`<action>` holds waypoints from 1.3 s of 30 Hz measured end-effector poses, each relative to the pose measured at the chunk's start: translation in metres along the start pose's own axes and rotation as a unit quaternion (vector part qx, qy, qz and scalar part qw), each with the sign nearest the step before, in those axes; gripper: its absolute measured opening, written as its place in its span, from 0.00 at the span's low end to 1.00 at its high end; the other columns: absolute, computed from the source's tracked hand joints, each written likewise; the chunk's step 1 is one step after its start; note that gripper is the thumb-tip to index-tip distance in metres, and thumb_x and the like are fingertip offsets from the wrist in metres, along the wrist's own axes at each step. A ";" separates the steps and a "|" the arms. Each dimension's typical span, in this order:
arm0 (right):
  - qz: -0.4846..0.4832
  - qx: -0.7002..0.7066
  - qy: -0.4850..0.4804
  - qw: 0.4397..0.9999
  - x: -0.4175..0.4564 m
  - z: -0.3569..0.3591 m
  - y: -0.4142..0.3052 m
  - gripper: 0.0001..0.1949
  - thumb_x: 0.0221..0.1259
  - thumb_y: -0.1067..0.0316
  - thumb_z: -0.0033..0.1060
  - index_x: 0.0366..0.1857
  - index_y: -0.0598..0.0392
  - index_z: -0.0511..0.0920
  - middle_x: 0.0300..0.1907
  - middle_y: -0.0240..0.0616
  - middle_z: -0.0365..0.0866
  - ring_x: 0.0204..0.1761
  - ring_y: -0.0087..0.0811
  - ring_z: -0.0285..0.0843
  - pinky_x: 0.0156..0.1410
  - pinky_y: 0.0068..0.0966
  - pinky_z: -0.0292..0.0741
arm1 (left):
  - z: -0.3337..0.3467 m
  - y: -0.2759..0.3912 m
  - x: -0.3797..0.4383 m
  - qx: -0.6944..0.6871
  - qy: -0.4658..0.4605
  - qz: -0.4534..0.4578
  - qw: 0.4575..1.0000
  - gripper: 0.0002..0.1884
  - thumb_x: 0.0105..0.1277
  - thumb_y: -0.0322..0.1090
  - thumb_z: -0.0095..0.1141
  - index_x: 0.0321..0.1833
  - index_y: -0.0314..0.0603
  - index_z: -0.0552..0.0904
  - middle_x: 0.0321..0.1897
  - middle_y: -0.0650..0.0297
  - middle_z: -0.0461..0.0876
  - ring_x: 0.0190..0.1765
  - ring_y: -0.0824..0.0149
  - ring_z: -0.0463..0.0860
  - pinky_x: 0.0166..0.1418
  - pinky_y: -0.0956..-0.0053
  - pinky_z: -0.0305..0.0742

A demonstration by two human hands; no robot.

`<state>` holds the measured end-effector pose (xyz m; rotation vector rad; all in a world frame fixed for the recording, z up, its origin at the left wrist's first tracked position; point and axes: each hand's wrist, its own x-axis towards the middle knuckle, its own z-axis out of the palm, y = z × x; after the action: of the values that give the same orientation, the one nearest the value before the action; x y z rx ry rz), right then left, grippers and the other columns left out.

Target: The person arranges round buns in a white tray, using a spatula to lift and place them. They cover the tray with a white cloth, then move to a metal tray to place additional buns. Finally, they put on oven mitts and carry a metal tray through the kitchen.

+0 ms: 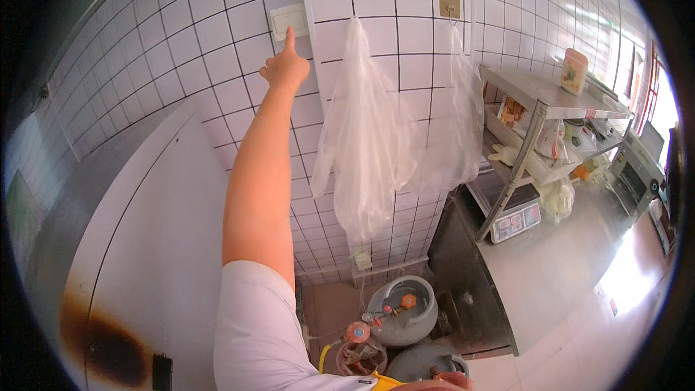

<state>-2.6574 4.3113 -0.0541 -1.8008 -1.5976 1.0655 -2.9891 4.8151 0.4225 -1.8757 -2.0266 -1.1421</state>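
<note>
My left hand [288, 68] is raised at the end of my outstretched arm, holding nothing. Its index finger points up, with its tip on the lower part of a white wall switch [288, 17]; whether the finger presses it I cannot tell. The other fingers are curled. The switch sits on a white tiled wall [239, 32] beside a vertical trim strip. To the right of the hand, clear plastic bags [364, 130] hang against the tiles. Another clear bag [461, 114] hangs from a hook plate [449, 6]. My right hand is out of view.
A white door [157, 217] with a brown scorch-like mark stands at left. Below are gas cylinders [423, 326], a red regulator [358, 332] and a yellow hose [324, 357]. At right, a metal shelf [521, 92] and a digital scale [516, 222] stand on a steel counter [554, 266].
</note>
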 end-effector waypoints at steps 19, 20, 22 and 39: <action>0.247 0.004 0.100 0.964 -0.085 0.004 0.000 0.11 0.64 0.55 0.54 0.39 0.49 0.78 0.40 0.43 0.82 0.42 0.48 0.80 0.48 0.40 0.77 | 0.107 -0.045 0.100 0.100 0.225 0.248 0.937 0.21 0.69 0.36 0.50 0.63 0.48 0.62 0.61 0.51 0.71 0.65 0.53 0.69 0.73 0.46 0.53; 0.247 -0.003 0.101 0.964 -0.091 -0.004 0.003 0.10 0.65 0.56 0.53 0.40 0.49 0.78 0.41 0.43 0.82 0.44 0.48 0.80 0.48 0.40 0.77 | 0.119 -0.031 0.083 0.064 0.251 0.281 0.924 0.19 0.69 0.36 0.50 0.61 0.47 0.64 0.59 0.51 0.72 0.64 0.53 0.69 0.73 0.47 0.53; 0.231 0.013 0.109 0.967 -0.105 0.000 0.024 0.10 0.66 0.57 0.52 0.42 0.49 0.78 0.43 0.43 0.81 0.45 0.46 0.80 0.49 0.40 0.77 | 0.156 0.011 0.025 -0.052 0.261 0.382 0.885 0.14 0.69 0.34 0.50 0.56 0.43 0.70 0.57 0.51 0.73 0.62 0.54 0.71 0.73 0.49 0.53; 0.147 0.101 0.446 0.877 -0.392 -0.160 0.275 0.04 0.62 0.69 0.60 0.32 0.57 0.79 0.30 0.43 0.81 0.33 0.34 0.77 0.41 0.30 0.77 | 0.088 0.344 -0.691 -0.339 -0.370 0.632 0.591 0.04 0.61 0.30 0.56 0.29 0.48 0.82 0.22 0.71 0.79 0.54 0.63 0.77 0.73 0.42 0.45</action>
<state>-2.3682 3.8991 -0.0944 -1.9806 -0.6438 0.3512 -2.5032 4.2988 0.1042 -3.4228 0.3447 -0.6191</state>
